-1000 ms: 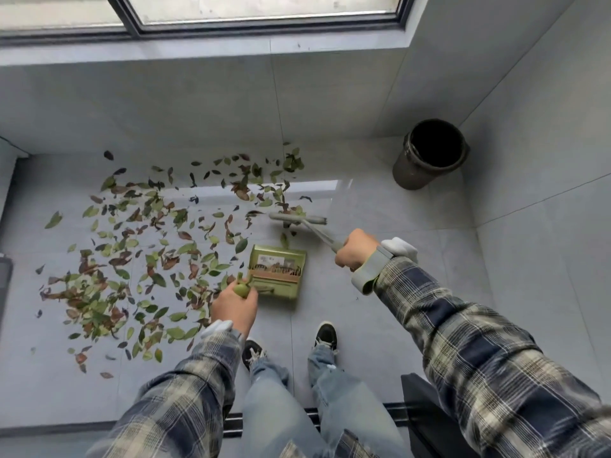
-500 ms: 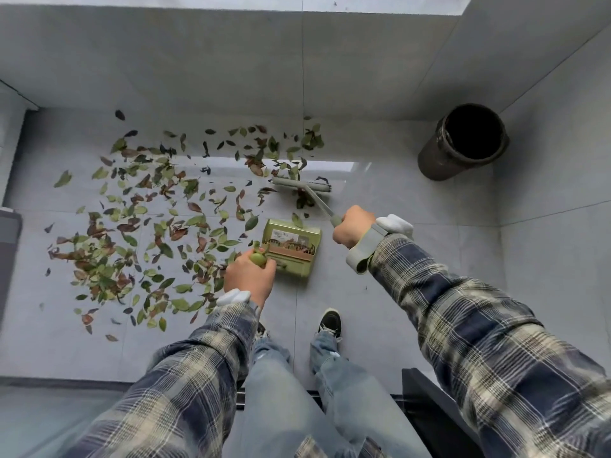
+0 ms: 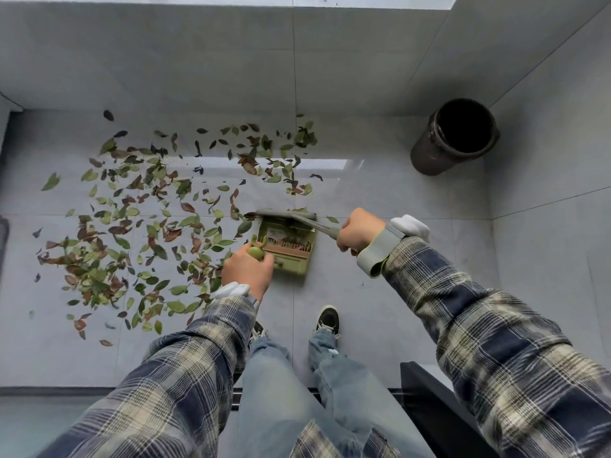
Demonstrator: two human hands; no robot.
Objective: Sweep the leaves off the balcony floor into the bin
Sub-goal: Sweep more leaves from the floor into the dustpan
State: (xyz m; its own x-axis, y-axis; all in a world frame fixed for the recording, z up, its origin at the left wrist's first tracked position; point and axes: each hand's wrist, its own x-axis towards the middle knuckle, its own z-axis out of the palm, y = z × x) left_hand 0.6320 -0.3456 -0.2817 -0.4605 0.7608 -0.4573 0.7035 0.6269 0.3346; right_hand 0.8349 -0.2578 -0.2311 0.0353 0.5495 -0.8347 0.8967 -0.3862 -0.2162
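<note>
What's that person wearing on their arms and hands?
The left sleeve and right sleeve are checked navy, cream and grey. The left hand and right hand wear no gloves. A grey strap with a yellow-green edge wraps the right wrist; a white gadget sits at each wrist.

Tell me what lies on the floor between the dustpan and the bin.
In the head view, only bare grey floor separates the dustpan from the bin, apart from a stray leaf beside the dustpan.

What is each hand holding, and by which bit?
The left hand grips the green dustpan by the knob end of its handle. The right hand grips the grey broom by its handle.
</note>
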